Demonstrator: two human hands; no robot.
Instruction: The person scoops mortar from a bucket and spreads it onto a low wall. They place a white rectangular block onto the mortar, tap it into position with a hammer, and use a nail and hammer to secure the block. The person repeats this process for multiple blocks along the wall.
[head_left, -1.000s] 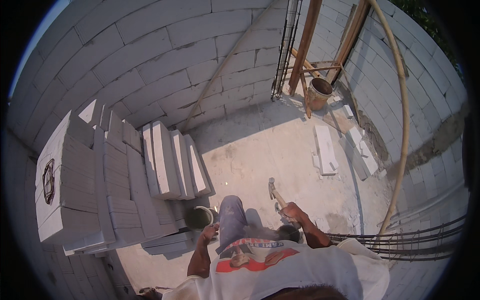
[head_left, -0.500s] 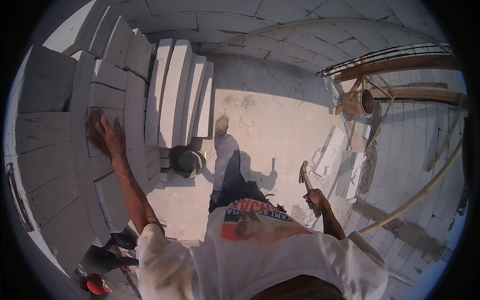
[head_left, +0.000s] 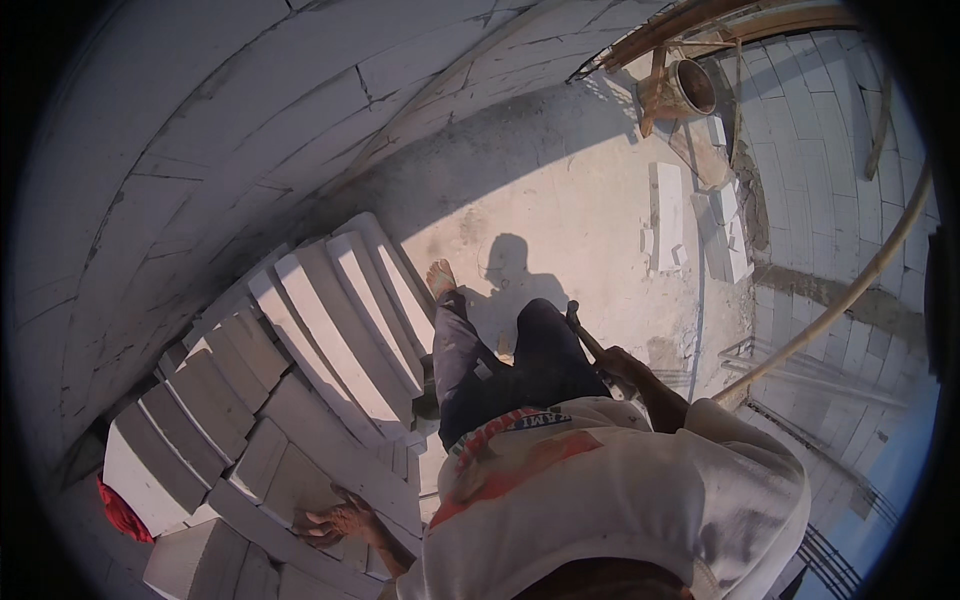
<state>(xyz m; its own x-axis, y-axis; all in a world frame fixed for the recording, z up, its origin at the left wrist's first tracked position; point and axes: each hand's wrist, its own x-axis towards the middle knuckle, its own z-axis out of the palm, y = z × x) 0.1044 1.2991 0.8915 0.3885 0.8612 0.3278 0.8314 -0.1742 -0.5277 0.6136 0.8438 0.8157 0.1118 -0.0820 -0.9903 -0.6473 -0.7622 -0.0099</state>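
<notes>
"Holding what, that right hand (head_left: 622,367)?"
"A hammer (head_left: 586,338), fingers wrapped round it, beside the right knee (head_left: 543,320)."
"And the left hand (head_left: 342,516)?"
"Loose fingers spread over the blocks (head_left: 320,425); contact unclear."
"Anything in the far bucket (head_left: 690,88)?"
"Can't tell; its inside looks too dim. The dark bucket (head_left: 427,402) beside the blocks is mostly hidden."

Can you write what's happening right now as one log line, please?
left hand: open, at stacked pale concrete blocks | right hand: gripping hammer | bucket: beside wooden post
</notes>
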